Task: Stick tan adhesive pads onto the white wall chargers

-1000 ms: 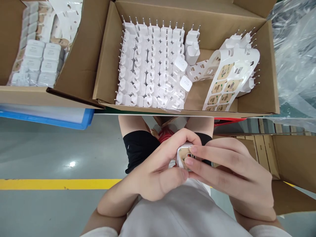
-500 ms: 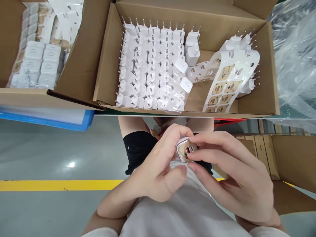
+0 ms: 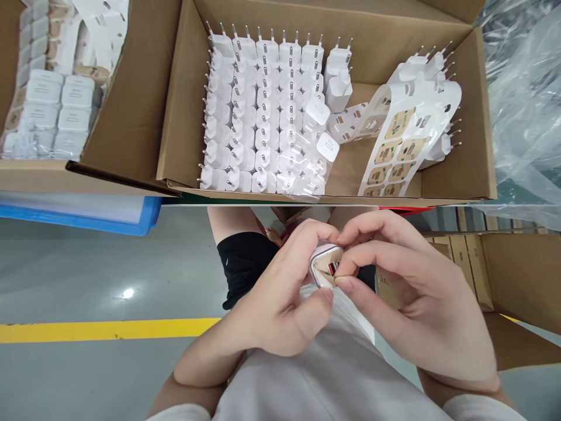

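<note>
A white charger plug point(image 3: 314, 266) is gripped in my left hand point(image 3: 284, 304), its port face turned up toward the right. A brown adhesive sticker point(image 3: 325, 261) covers that face, with the dark and orange port showing through its cut-out. My right hand point(image 3: 414, 301) pinches with thumb and fingertip at the sticker's lower right edge. Its upper finger rests near the charger's top corner. Fingertips hide part of the face, and the plug's pins are out of sight within my left hand.
Ahead, a cardboard box point(image 3: 182, 105) holds rows of white chargers point(image 3: 267, 117), pins up. A curled sticker sheet point(image 3: 397, 140) lies at its right. Left stands another box point(image 3: 131, 99) with packed chargers point(image 3: 44, 96). A blue tray point(image 3: 149, 216) sits below it; plastic film point(image 3: 521, 117) lies right.
My right thumb and fingertip have closed together at the sticker's lower edge, where they were apart before. The view has shifted slightly, while my left hand keeps its hold on the charger.
</note>
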The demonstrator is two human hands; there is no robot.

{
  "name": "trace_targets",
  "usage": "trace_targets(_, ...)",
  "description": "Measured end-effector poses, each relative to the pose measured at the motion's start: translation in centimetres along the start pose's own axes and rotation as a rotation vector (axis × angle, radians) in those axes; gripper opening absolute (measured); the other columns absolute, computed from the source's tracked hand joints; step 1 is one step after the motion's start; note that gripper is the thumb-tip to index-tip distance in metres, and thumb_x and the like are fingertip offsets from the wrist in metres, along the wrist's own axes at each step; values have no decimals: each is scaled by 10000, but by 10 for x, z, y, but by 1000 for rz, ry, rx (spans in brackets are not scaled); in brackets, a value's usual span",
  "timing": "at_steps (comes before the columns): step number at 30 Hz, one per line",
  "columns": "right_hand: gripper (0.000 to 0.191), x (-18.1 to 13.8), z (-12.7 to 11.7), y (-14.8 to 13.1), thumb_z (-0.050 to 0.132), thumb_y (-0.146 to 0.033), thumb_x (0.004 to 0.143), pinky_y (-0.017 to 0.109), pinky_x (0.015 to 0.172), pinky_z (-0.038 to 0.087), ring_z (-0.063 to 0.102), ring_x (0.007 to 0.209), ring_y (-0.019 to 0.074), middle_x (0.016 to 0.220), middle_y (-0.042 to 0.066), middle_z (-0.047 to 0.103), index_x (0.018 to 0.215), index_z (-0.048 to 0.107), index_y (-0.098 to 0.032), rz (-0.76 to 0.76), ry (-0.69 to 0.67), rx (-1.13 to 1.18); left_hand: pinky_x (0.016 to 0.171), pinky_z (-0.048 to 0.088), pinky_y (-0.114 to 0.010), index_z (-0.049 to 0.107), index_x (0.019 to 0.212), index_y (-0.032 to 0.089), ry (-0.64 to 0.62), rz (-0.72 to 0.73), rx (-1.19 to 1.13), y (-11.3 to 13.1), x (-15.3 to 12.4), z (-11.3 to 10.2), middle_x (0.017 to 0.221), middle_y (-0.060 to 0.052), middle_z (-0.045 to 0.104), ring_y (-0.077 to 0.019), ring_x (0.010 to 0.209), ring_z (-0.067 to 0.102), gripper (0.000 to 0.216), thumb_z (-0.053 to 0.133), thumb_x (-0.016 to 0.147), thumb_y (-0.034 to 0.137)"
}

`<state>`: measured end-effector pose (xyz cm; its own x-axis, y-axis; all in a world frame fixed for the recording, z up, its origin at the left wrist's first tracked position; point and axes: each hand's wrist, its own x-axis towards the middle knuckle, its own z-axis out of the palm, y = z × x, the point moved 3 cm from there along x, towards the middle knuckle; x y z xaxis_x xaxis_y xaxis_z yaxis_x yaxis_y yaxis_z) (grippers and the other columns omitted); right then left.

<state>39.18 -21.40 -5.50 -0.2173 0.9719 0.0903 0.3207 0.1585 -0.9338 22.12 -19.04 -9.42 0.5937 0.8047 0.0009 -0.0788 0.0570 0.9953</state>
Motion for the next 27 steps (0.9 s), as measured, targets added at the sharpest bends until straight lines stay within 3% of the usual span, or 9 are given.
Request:
trace_targets(14,104,4,-3,4,728,-127,1006,227,847,619,685,995,142,1140,48,625,951,717,-215,29,-33,72,782,403,-360,516,1280,245,-8,-48,-105,-3,-3,0,1062,-28,515,-222,922,516,322,602,980,322)
trace_targets(20,111,3,-3,7,737,-123,1003,225,822,644,679,981,149,1135,54,615,955,714,-221,32,-21,129,764,399,-355,501,1292,243,-75,-22,-104,-7,-1,-3,1062,-30,520,-223,919,535,331,595,985,321)
trace_targets(27,132,3,-4,9,747,-97,986,191,824,665,695,933,132,1120,56,635,943,719,-220,21,8,198,758,391,-330,527,1244,244,16,-76,-207,-3,-3,1,1047,-31,520,-204,886,458,316,637,967,350)
